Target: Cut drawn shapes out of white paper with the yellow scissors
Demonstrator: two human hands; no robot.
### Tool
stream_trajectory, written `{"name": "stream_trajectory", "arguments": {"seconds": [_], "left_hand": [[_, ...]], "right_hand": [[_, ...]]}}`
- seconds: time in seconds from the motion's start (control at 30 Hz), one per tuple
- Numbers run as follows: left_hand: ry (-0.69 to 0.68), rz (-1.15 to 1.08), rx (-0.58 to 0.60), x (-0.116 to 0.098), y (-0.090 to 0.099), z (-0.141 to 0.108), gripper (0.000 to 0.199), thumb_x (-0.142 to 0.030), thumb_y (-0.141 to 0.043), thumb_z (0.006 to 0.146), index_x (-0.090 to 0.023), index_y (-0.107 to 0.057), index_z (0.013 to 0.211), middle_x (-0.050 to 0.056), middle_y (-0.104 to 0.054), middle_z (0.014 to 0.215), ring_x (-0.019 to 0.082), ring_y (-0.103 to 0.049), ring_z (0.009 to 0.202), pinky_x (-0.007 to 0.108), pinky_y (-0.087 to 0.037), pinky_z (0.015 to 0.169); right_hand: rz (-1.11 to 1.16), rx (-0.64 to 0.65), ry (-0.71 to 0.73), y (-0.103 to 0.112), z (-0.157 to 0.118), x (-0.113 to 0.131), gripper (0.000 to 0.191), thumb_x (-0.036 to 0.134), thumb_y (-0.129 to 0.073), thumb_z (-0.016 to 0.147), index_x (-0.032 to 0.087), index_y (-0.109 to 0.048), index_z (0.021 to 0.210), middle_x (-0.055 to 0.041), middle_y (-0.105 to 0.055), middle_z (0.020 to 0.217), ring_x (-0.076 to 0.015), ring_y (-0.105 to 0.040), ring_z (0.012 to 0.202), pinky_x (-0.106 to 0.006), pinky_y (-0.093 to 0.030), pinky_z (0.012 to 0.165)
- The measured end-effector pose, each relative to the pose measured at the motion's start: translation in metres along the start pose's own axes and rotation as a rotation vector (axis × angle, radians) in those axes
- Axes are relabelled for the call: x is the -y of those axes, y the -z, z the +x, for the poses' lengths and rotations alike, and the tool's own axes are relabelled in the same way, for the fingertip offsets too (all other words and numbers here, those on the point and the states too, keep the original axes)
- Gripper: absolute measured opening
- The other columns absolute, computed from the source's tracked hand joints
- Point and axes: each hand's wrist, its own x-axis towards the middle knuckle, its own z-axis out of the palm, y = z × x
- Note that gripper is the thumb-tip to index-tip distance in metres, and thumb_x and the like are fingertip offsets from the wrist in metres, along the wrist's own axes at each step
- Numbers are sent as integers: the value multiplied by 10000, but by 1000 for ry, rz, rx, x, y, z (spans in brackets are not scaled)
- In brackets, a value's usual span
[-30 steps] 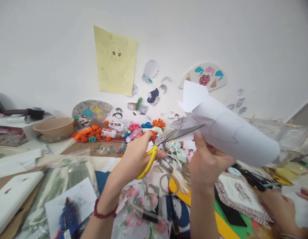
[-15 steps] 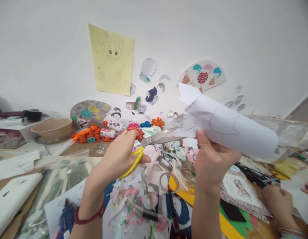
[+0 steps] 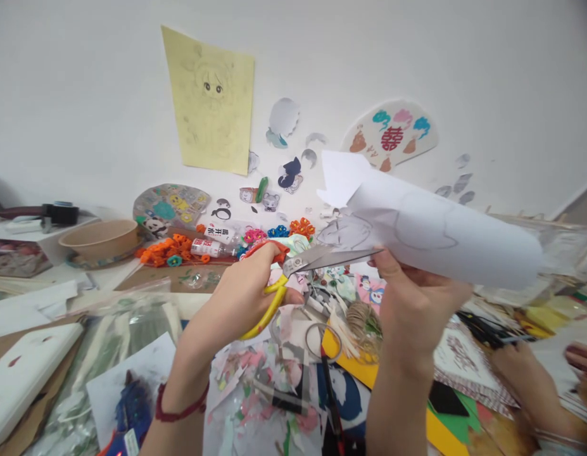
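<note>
My left hand [image 3: 248, 288] is closed round the handles of a pair of scissors [image 3: 316, 258] with yellow and red handles, its blades slightly apart. The blades lie at the lower edge of a white sheet of paper [image 3: 440, 221] that curls into a loose roll and carries pencil outlines. My right hand [image 3: 416, 297] pinches that lower edge between thumb and fingers. One blade tip comes close to my right thumb. A jagged cut flap [image 3: 343, 177] sticks out at the paper's left end. Beneath the hands is a pile of paper scraps [image 3: 255, 380].
Another person's hand [image 3: 525, 380] is at the lower right with white paper. A ball of twine [image 3: 362, 320], a roll of tape [image 3: 323, 341] and a water bottle [image 3: 208, 247] lie on the cluttered table. A yellow drawing [image 3: 212, 101] and a decorated fan [image 3: 392, 136] are on the wall.
My left hand and the scissors have moved right and slightly up, bringing a blade tip close to my right thumb. My right hand has shifted slightly right. The paper's flap has swung left.
</note>
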Motion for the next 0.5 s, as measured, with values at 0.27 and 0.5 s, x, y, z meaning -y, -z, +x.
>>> {"name": "stream_trajectory", "arguments": {"seconds": [0.27,0.5], "left_hand": [[41,-46,-76,-13,-8,2,255,-400,-564,814,-230,-409,925,12,-550,842,210,-503,751,299,-341,665],[-7,-77,-132,-14,-14,3,250,-357,-574,814,-241,-359,867,-19,-487,807,174,-454,683,292,-316,660]], "right_hand": [[25,-42,10,-6,-2,-1,503,183,-864,611,159,-704,1087,-62,-749,970,-238,-721,887,-437,-638,801],[18,-135,18,-13,-8,0,347,189,-842,635,124,-729,956,-59,-743,920,-227,-715,857,-476,-615,873]]}}
